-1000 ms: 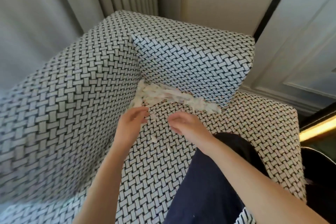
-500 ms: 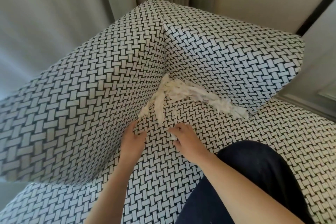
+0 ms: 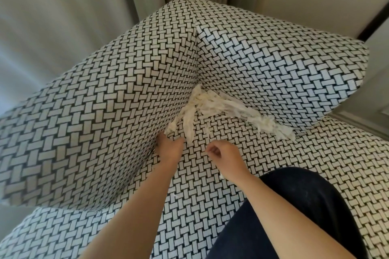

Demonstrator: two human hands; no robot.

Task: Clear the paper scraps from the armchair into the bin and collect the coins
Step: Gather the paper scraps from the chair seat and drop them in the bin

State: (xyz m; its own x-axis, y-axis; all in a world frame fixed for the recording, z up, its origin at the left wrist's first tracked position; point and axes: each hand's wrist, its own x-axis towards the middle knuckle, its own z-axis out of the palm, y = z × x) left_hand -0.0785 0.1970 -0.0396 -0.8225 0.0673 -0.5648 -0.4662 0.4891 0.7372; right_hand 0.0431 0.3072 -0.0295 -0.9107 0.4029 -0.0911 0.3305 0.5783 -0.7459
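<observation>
Paper scraps [image 3: 212, 105] in armchair [image 3: 273, 65] crease, left hand [image 3: 171, 150] touching their near end, right hand [image 3: 226, 156] curled nearby, grips unclear

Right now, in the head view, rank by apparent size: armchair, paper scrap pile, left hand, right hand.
1. armchair
2. paper scrap pile
3. left hand and right hand: look alike, so unranked
</observation>
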